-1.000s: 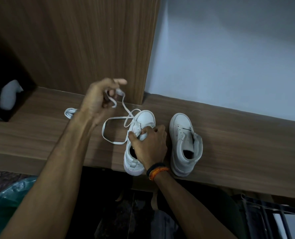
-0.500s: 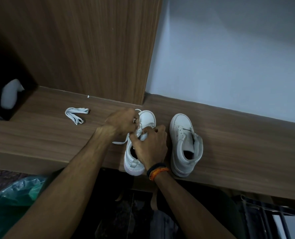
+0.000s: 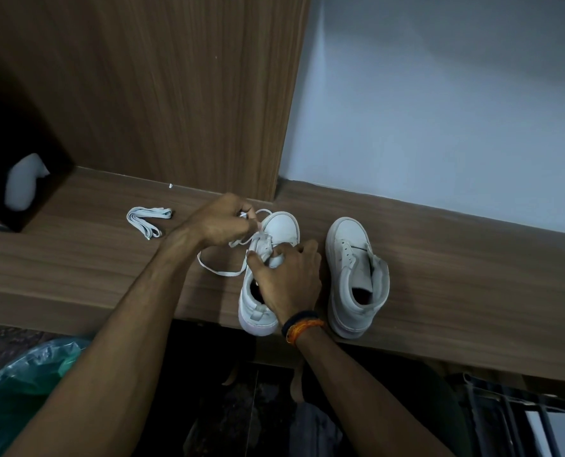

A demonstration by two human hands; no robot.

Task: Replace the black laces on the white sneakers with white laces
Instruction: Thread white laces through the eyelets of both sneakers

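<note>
Lacing of the left sneaker (image 3: 267, 275) is in hand: the white lace (image 3: 221, 268) is pinched by the left hand (image 3: 221, 222), the tongue gripped by the right hand (image 3: 287, 275); the next eyelet must be threaded.

The picture is dim and a bit soft; the wall (image 3: 439, 110) is brightest, and left of it sits dark shadow.

- A wooden worktop (image 3: 456, 258) runs left to right.
- A tall wood-grain panel (image 3: 175, 94) stands at the far left.
- A pale wall (image 3: 439, 110) rises at the far right.
- A green plastic bag (image 3: 20, 390) sits near left, below the worktop.
- Dark metal bars (image 3: 522, 420) show near right.
- A dark box (image 3: 13, 179) holding something white stands far left.
</note>
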